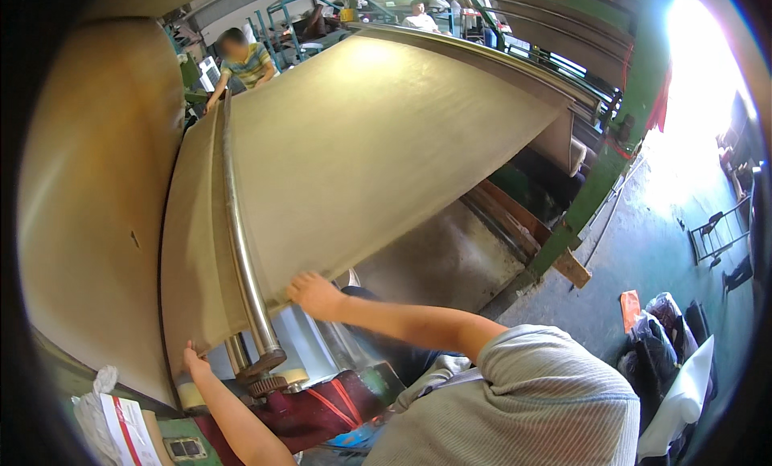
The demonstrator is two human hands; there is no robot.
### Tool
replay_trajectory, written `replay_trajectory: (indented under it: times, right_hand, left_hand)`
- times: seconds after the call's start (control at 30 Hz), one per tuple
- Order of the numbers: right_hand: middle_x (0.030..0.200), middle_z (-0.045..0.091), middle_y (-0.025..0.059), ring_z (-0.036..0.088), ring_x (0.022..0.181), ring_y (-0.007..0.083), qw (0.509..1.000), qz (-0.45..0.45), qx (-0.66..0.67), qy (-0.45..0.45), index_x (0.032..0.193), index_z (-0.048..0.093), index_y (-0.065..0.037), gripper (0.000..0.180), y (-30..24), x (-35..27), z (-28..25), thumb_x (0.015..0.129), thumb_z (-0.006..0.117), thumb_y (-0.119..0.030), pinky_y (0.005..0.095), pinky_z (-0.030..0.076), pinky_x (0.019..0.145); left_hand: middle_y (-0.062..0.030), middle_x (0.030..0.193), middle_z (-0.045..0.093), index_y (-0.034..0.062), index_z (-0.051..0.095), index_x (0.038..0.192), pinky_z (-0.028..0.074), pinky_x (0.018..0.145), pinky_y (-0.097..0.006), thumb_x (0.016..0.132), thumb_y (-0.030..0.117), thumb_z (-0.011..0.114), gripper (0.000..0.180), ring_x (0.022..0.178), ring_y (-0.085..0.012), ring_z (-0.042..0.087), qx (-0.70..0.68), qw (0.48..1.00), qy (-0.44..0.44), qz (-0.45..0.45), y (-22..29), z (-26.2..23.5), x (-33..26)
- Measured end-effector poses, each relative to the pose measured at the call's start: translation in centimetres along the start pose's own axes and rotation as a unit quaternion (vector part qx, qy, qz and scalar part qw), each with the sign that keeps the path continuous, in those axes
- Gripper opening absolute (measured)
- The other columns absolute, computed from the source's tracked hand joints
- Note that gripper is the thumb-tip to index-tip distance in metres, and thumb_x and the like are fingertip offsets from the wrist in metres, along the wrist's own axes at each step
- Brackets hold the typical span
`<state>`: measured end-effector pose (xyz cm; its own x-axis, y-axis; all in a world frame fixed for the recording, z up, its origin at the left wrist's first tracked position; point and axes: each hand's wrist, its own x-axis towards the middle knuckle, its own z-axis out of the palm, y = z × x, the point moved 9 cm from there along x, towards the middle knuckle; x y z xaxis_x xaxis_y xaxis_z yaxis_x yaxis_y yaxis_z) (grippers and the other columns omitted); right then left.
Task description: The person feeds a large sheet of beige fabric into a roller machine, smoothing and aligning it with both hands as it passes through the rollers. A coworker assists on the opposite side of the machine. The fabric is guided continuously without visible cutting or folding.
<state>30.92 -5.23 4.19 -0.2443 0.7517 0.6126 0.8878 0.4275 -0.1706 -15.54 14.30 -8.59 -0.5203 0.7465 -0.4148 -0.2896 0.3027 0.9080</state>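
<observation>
A wide tan sheet [362, 136] stretches from a far roller down toward me, passing under a shiny metal bar [238, 225]. To the bar's right, my right hand [316, 295] is closed on the sheet's near edge, fingertips partly hidden. My left hand [193, 358] pinches the same edge on the bar's other side, close to a large tan roll [96, 201]. A toothed gear [265, 384] sits at the bar's near end, between my forearms. Whether the sheet is cloth or another material, I cannot tell.
Across the sheet, another person [241, 62] in a striped shirt reaches to its far edge; a second person [420, 17] is farther back. A green machine post [599, 184] stands right. Bagged items [663, 337] lie on the floor. A white box [129, 430] is at lower left.
</observation>
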Motion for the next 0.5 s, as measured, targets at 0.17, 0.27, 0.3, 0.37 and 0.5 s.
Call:
replay_trajectory:
  times: [0.17, 0.27, 0.3, 0.37, 0.5]
  right_hand:
    - [0.088, 0.053, 0.0101, 0.049, 0.092, 0.0280, 0.981, 0.139, -0.124, -0.044, 0.090, 0.054, -0.006, 0.018, 12.5, -3.2, -3.7, 0.073, 0.052, -0.010, 0.0376, 0.039, 0.077]
    - [0.088, 0.053, 0.0100, 0.050, 0.093, 0.0274, 0.924, 0.259, -0.280, 0.014, 0.089, 0.055, -0.005, 0.018, 20.7, -6.5, -9.8, 0.072, 0.052, -0.011, 0.0371, 0.040, 0.078]
    - [0.086, 0.055, 0.0110, 0.051, 0.091, 0.0273, 0.928, 0.250, -0.272, 0.037, 0.086, 0.056, -0.005, 0.016, 21.2, -6.2, -11.5, 0.071, 0.053, -0.011, 0.0371, 0.040, 0.078]
    - [0.081, 0.058, 0.0126, 0.055, 0.085, 0.0277, 0.948, 0.217, -0.230, 0.031, 0.080, 0.058, -0.004, 0.013, 20.7, -5.8, -12.2, 0.070, 0.053, -0.012, 0.0378, 0.041, 0.076]
    - [0.073, 0.060, 0.0145, 0.059, 0.073, 0.0298, 0.963, 0.197, -0.148, -0.105, 0.073, 0.058, -0.004, 0.011, 19.1, -7.2, -8.8, 0.069, 0.054, -0.013, 0.0403, 0.044, 0.068]
  left_hand:
    - [-0.0019, 0.092, 0.059, 0.0188, 0.063, 0.108, 0.045, 0.054, -0.028, 0.081, 0.013, 0.043, 0.033, 0.071, -0.0152, 0.053, -0.005, 0.986, -0.158, -0.044, -1.7, 3.8, -2.0]
    - [-0.0035, 0.088, 0.059, 0.0172, 0.062, 0.109, 0.043, 0.049, -0.027, 0.080, 0.013, 0.044, 0.034, 0.062, -0.0155, 0.051, 0.066, 0.979, -0.184, -0.059, -2.1, 7.3, -5.7]
    - [-0.0041, 0.086, 0.059, 0.0168, 0.062, 0.109, 0.043, 0.048, -0.027, 0.080, 0.013, 0.044, 0.034, 0.059, -0.0157, 0.050, 0.033, 0.985, -0.167, -0.036, -1.2, 5.6, -4.9]
    - [-0.0052, 0.082, 0.059, 0.0162, 0.062, 0.108, 0.043, 0.046, -0.027, 0.080, 0.014, 0.044, 0.033, 0.053, -0.0159, 0.048, -0.030, 0.990, -0.138, 0.013, 0.5, 2.2, -2.6]
    - [-0.0041, 0.079, 0.059, 0.0174, 0.063, 0.105, 0.041, 0.045, -0.026, 0.081, 0.014, 0.044, 0.030, 0.052, -0.0159, 0.048, 0.021, 0.997, 0.069, -0.001, 0.6, 0.5, -4.7]
